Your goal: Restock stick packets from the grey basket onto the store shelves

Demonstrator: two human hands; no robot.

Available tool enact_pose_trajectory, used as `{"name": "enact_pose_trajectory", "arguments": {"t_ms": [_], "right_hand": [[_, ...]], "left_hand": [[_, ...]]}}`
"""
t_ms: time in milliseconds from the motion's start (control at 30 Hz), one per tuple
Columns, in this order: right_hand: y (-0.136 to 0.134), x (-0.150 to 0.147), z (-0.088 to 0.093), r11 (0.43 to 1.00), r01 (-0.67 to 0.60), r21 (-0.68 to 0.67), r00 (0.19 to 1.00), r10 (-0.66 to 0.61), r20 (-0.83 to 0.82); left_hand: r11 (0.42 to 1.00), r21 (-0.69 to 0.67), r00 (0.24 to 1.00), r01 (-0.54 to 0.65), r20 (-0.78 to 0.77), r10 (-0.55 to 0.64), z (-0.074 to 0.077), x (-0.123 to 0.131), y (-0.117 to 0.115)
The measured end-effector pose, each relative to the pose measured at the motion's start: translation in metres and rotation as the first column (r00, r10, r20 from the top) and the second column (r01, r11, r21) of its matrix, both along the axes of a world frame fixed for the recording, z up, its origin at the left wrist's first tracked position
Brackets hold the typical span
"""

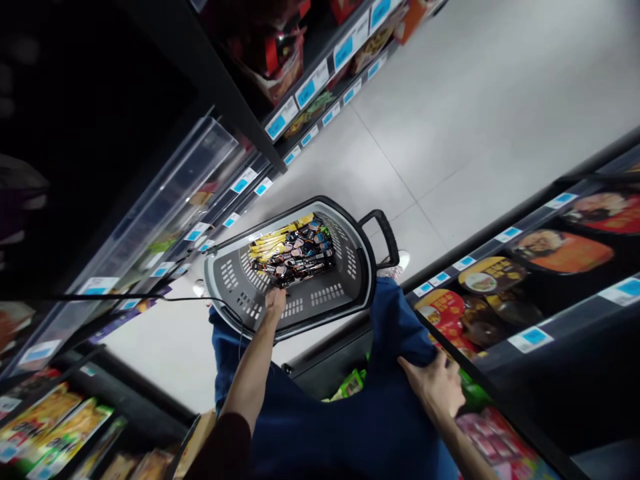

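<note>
A grey and black shopping basket (345, 287) with perforated walls stands in front of my legs. In it lie several small snack packets, yellow ones (275, 245) on one side and dark ones (305, 257) beside them. My left hand (275, 301) reaches into the basket, fingers closed at the near edge of the dark packets; what they grip, if anything, is too small to make out. My right hand (437, 383) rests by my blue-clothed leg (395, 327), close to the shelf edge, thumb and fingers apart, holding nothing.
Shelves with blue price tags (534, 335) flank a pale tiled floor (480, 100). Round and oblong food packs (493, 275) fill the right shelf. Yellow-green snack bags (70, 433) sit lower left. A black cable (190, 299) crosses at left. The basket's handle (387, 233) sticks out rightward.
</note>
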State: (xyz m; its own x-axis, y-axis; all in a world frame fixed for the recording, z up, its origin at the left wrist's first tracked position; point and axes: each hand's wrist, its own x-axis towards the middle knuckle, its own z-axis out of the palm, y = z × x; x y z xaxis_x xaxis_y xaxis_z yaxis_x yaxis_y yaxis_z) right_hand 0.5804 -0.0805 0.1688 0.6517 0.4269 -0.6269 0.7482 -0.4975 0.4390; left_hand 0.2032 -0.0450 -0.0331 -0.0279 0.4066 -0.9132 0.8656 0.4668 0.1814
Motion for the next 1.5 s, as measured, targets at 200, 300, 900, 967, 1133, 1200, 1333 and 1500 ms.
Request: {"name": "enact_pose_trajectory", "arguments": {"t_ms": [200,300,900,967,1133,1200,1333,1500], "right_hand": [[0.001,-0.002,0.005,1.0,-0.009,0.015,1.0,0.009,-0.022],[0.0,-0.001,0.005,0.999,-0.029,0.028,0.999,0.03,-0.023],[-0.006,-0.003,0.002,1.0,-0.026,0.018,0.999,0.026,-0.019],[-0.01,-0.001,0.0,0.999,-0.039,0.031,0.999,0.04,-0.019],[-0.014,0.003,-0.001,0.997,-0.054,0.057,0.998,0.056,-0.029],[-0.012,0.004,0.0,0.997,-0.058,0.056,0.998,0.059,-0.03],[-0.009,0.005,0.002,0.998,-0.043,0.045,0.998,0.045,-0.035],[-0.007,0.015,0.005,0.999,0.015,0.041,0.999,-0.014,-0.037]], "left_hand": [[0.987,0.132,0.995,-0.086,0.058,0.079,0.016,-0.008,0.037],[0.961,0.209,0.981,-0.18,0.104,0.162,0.007,-0.015,0.066],[0.804,0.245,0.82,-0.542,0.361,0.444,-0.013,-0.019,0.089],[0.803,0.232,0.819,-0.549,0.343,0.461,-0.006,-0.019,0.076],[0.87,0.108,0.848,-0.481,0.312,0.429,0.003,-0.019,0.043],[0.903,0.047,0.872,-0.428,0.283,0.399,0.002,-0.017,0.032],[0.947,-0.066,0.924,-0.314,0.209,0.321,0.001,-0.004,0.019],[0.977,-0.073,0.971,-0.198,0.119,0.206,-0.011,0.03,0.023]]}}
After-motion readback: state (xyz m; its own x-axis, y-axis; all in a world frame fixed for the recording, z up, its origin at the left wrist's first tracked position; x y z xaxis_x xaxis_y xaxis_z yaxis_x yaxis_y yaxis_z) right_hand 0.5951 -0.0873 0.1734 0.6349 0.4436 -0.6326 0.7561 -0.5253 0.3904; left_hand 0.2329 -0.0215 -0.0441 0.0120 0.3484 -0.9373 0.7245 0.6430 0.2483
